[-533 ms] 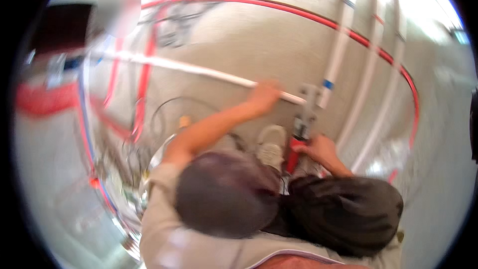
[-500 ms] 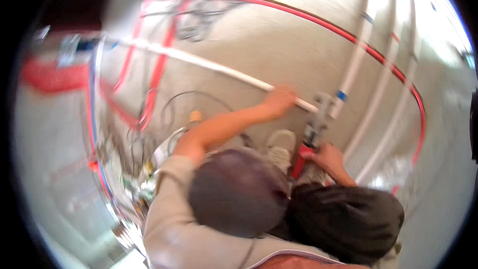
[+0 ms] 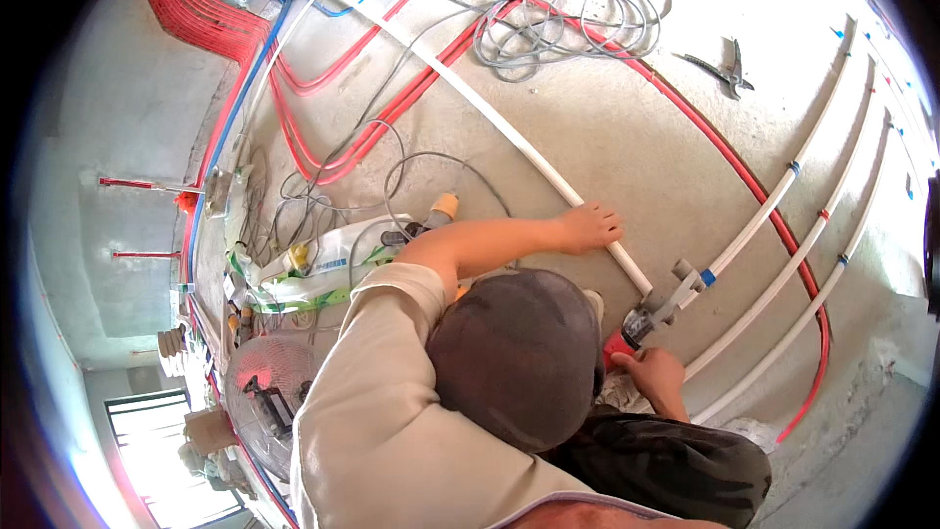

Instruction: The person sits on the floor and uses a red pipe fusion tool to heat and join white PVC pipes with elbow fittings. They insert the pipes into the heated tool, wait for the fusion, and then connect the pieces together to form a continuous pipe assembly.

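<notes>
White pipe [image 3: 509, 132] slants from eleven o'clock to nearly four, its end at the metal head of a red tool [image 3: 619, 342]. The left hand [image 3: 590, 227], fingers half open, lies over the pipe at three; whether it grips, I cannot tell. The right hand [image 3: 656, 374], at four, is closed around the tool. Grey cable coil [image 3: 583, 15] at one, dark-clad knee [image 3: 517, 358] blocking five, pliers [image 3: 732, 74] at two.

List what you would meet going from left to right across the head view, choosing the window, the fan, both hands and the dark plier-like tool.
Window, round fan, left hand, right hand, dark plier-like tool.
</notes>
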The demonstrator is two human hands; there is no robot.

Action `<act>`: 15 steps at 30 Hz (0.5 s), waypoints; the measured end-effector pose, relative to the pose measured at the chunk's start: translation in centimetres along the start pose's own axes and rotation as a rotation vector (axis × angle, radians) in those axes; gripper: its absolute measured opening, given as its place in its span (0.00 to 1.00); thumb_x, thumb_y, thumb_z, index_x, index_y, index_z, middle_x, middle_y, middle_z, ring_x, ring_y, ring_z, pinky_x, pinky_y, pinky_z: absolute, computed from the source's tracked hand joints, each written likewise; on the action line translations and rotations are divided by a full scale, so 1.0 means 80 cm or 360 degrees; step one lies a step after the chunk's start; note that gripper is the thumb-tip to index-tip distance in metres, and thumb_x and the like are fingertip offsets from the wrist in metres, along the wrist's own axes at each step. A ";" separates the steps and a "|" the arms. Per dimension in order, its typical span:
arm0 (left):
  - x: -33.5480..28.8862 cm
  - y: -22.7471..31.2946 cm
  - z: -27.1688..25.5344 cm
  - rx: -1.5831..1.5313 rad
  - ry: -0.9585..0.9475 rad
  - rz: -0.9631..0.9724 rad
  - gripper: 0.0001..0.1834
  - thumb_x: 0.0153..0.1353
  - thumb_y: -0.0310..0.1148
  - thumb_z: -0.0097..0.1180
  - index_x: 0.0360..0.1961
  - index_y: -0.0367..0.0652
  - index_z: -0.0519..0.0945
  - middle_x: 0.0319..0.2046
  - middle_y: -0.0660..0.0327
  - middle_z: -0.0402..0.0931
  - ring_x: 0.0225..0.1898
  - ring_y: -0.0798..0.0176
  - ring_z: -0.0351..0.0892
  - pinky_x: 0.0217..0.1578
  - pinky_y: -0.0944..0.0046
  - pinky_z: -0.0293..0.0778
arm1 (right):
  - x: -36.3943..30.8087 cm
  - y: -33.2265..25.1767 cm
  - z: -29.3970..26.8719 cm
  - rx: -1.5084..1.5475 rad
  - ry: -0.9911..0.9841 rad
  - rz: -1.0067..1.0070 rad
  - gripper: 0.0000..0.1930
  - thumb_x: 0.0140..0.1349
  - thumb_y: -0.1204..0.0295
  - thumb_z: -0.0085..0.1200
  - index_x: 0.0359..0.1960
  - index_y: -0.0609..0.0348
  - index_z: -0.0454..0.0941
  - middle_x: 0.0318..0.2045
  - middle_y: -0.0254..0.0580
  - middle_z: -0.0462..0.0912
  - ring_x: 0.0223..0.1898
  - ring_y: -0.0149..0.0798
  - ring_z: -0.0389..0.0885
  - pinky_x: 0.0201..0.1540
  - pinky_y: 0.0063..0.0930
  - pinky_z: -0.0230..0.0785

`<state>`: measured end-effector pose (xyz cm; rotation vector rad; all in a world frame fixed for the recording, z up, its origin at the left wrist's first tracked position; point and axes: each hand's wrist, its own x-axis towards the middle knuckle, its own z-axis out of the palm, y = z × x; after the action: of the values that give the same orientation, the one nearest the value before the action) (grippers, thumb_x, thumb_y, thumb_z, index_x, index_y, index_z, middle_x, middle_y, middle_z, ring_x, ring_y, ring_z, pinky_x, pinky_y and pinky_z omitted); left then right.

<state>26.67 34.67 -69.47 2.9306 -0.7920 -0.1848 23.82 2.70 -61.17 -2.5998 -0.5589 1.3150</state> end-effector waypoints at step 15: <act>-0.024 -0.016 -0.109 -0.0466 -0.0578 -0.0602 0.08 0.49 0.34 0.58 0.23 0.41 0.78 0.29 0.47 0.79 0.37 0.41 0.79 0.38 0.46 0.73 | -0.024 0.076 -0.039 0.1377 -0.0012 -0.0427 0.14 0.67 0.65 0.48 0.37 0.66 0.78 0.24 0.37 0.76 0.30 0.30 0.74 0.34 0.25 0.67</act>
<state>26.95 37.32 -60.87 2.7612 -0.2013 -0.8053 26.78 -3.59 -59.84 -1.7469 -0.2364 1.1303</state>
